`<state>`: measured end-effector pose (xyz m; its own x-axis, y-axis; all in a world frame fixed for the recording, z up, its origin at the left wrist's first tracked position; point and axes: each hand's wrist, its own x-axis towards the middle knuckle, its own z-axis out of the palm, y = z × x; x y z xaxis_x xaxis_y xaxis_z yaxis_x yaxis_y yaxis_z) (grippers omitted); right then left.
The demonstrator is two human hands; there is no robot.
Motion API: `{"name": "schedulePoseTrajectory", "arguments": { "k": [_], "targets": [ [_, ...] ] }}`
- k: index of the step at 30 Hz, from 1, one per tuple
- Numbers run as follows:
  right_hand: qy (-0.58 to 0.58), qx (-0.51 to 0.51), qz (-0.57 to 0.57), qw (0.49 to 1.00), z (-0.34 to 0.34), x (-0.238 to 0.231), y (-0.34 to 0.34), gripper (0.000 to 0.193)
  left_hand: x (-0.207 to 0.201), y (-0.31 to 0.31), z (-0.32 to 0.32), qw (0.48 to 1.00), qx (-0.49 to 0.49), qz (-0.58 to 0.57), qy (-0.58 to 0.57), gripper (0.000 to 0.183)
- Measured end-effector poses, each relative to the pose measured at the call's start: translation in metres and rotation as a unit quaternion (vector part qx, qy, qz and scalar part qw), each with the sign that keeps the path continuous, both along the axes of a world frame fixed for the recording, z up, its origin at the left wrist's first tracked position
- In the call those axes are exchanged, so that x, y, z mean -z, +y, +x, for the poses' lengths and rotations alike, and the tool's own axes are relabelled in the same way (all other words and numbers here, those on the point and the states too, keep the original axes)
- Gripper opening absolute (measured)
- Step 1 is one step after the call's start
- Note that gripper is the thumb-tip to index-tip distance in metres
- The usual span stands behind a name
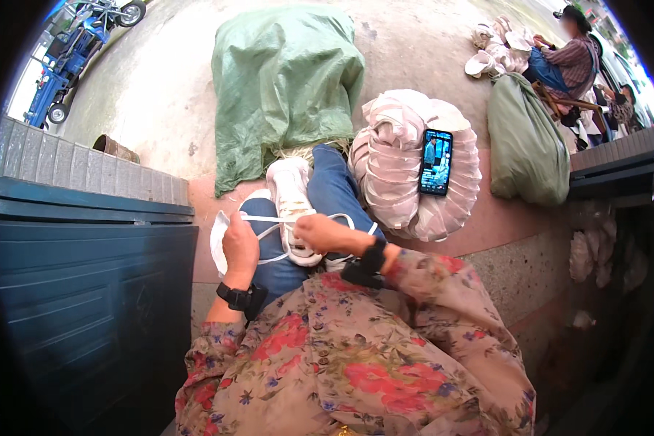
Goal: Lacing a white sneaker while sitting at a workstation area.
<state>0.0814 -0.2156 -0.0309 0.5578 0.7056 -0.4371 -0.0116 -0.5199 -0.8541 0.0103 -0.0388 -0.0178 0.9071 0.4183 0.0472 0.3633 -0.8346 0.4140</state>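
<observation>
A white sneaker point(291, 185) rests on my lap, between the legs of my blue jeans, its toe pointing away from me. A white shoelace point(264, 218) runs taut across it from one hand to the other, and loose loops hang on both sides. My left hand point(240, 243), left of the sneaker, is closed with the lace between its fingers. Over the near part of the sneaker, my right hand point(321, 233) pinches the lace too; its fingertips are partly hidden. A flat white piece point(217, 243) shows beside my left hand; I cannot tell its kind.
A large green woven sack point(287, 80) lies ahead of my knees. To its right, a round bundle of pale stacked pieces point(385, 167) bears a lit phone point(436, 161). Further right stand another sack point(523, 142) and a seated person point(570, 62). A blue door point(94, 291) is at left.
</observation>
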Motion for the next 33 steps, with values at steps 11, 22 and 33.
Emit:
{"name": "schedulePoseTrajectory", "arguments": {
  "k": [11, 22, 33],
  "targets": [
    [0.116, 0.092, 0.362, 0.92, 0.02, -0.202, -0.07, 0.016, 0.039, -0.019, -0.001, 0.981, 0.018, -0.195, 0.003, 0.018],
    [0.183, 0.158, 0.593, 0.768, 0.022, -0.188, -0.054, 0.015, 0.029, -0.019, -0.021, 0.963, -0.024, -0.27, 0.004, 0.021],
    [0.044, 0.153, 0.434, 0.887, 0.043, -0.191, -0.033, 0.019, -0.024, -0.052, 0.012, 0.868, 0.324, -0.372, -0.052, 0.024]
  ]
}}
